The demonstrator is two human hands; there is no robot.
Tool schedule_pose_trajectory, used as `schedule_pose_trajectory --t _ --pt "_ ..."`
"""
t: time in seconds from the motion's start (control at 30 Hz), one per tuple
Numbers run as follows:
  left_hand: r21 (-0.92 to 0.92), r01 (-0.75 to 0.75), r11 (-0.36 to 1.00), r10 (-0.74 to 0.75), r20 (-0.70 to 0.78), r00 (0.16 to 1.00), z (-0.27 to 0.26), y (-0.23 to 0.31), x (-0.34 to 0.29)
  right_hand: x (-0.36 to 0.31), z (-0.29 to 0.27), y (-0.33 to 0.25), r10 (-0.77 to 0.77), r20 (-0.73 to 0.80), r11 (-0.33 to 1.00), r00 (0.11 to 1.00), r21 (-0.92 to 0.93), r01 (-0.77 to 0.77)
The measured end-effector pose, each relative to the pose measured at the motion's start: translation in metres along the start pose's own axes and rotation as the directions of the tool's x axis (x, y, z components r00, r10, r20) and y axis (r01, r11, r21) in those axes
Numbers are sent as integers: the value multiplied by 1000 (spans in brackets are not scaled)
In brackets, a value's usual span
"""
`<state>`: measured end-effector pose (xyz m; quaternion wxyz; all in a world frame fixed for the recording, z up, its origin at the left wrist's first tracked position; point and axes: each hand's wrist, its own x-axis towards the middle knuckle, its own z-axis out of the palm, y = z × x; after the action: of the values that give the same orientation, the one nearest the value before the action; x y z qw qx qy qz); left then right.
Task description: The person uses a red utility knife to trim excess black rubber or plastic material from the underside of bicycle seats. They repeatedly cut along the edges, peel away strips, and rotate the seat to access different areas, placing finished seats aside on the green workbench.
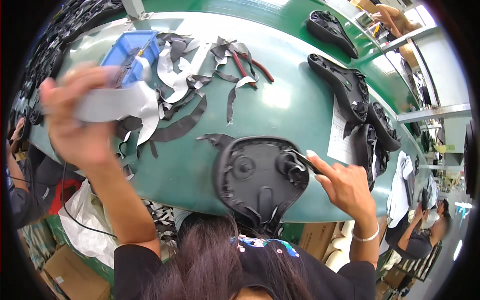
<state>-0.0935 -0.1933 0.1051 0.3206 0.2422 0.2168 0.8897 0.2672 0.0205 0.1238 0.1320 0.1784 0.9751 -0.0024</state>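
Note:
An upturned black bicycle saddle (pixel 260 182) lies on the green bench in front of me, its hollow underside facing up. A dark flap of cover material (pixel 220 139) sticks out at its upper left edge. My right hand (pixel 345 187) grips a slim dark tool (pixel 306 162), whose tip rests at the saddle's right rim; its exact kind is hard to make out. Raised at the left, my left hand (pixel 82 120) is blurred by motion. Its fingers are closed on a pale grey strip of material (pixel 112 104), near the pile of offcuts.
Grey and white offcuts (pixel 182 122) lie around a blue bin (pixel 131 47) and red-handled pliers (pixel 246 70). More saddles (pixel 345 85) sit at the right on a printed sheet (pixel 341 132). Co-workers sit at the far left and at right (pixel 417 240).

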Motion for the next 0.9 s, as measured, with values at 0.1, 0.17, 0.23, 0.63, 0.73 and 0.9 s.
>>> schedule_pose_trajectory --t 0.1,0.17,0.23,0.63,0.73,0.9 --pt "62 247 967 -255 192 948 -16 13 17 -23 11 -15 109 -74 993 991 -31 -112" --pt "904 50 425 -364 120 924 20 -49 9 -16 10 -13 83 -71 997 994 -1 -83" --pt "993 -87 -79 -492 37 870 12 -65 -10 -17 11 1 62 -79 993 995 106 -53" --pt "559 500 662 -366 -340 866 65 -158 -73 7 69 7 192 -271 968 943 213 -135" --pt "629 414 657 -274 -313 910 71 -162 -85 -15 92 -29 335 -247 888 909 405 -217" --pt "621 407 670 -274 -302 913 99 -173 -121 -42 107 -70 483 -180 708 857 656 -261"
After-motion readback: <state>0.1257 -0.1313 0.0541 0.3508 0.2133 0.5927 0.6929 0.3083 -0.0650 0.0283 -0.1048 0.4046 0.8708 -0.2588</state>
